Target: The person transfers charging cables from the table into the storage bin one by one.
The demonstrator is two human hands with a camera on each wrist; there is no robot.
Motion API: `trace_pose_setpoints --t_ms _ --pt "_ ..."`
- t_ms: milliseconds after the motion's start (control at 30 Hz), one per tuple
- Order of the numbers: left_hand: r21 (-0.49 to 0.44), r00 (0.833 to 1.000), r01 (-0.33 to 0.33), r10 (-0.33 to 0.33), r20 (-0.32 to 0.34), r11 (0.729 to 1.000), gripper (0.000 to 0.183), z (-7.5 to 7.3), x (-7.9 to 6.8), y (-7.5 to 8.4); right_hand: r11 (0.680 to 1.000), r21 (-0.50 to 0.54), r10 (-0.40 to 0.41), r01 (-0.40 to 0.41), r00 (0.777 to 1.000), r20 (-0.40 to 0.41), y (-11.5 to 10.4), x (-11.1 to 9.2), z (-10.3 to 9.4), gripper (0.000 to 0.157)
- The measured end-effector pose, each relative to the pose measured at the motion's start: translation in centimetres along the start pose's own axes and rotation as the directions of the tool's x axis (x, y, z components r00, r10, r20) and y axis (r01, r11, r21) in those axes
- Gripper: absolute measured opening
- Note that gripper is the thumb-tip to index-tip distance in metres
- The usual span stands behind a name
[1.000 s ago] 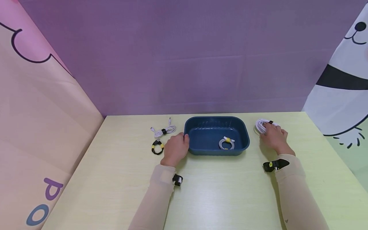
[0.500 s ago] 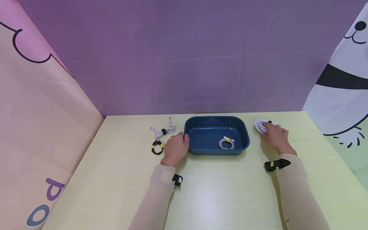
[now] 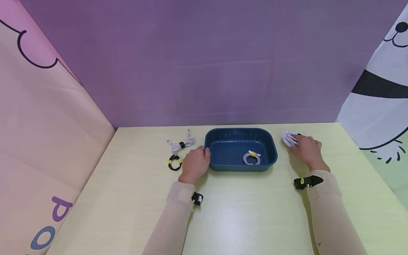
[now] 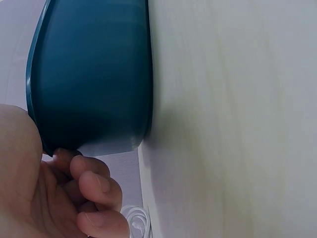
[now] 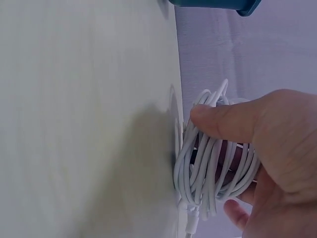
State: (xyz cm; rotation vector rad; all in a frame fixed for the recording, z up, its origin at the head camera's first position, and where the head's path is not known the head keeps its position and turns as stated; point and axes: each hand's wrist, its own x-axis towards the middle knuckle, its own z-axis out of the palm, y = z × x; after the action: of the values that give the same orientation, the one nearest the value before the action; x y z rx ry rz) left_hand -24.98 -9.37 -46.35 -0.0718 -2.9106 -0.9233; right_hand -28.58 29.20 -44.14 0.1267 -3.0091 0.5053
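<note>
On the pale table [image 3: 242,209], a white cable bundle with a black strap [image 3: 187,143] lies just behind a black, yellow-banded cable ring [image 3: 174,169]. My left hand [image 3: 194,164] grips the left rim of the blue rectangular tray [image 3: 239,168], with a pale, yellow-tied cable coil [image 3: 246,159] inside. Rightward, well apart, my right hand [image 3: 307,152] pinches a thick white cable coil [image 3: 289,139].

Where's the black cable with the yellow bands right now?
In the head view, the black cable lies on the table left of the blue bin, just below a black-tied white cable and beside the left hand.
</note>
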Motion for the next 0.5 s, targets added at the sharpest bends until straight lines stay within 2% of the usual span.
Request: trace_pose_setpoints --t_ms 300,500 --pt "-0.001 1.000 -0.004 0.004 -0.007 1.000 0.040 0.11 0.01 -0.05 0.999 0.030 -0.016 0.019 0.996 -0.083 -0.42 -0.05 -0.02 0.048" --pt "0.001 1.000 0.007 -0.007 -0.002 1.000 0.041 0.05 0.10 -0.02 0.998 0.044 -0.032 0.037 0.992 -0.119 -0.69 -0.05 -0.20 0.041"
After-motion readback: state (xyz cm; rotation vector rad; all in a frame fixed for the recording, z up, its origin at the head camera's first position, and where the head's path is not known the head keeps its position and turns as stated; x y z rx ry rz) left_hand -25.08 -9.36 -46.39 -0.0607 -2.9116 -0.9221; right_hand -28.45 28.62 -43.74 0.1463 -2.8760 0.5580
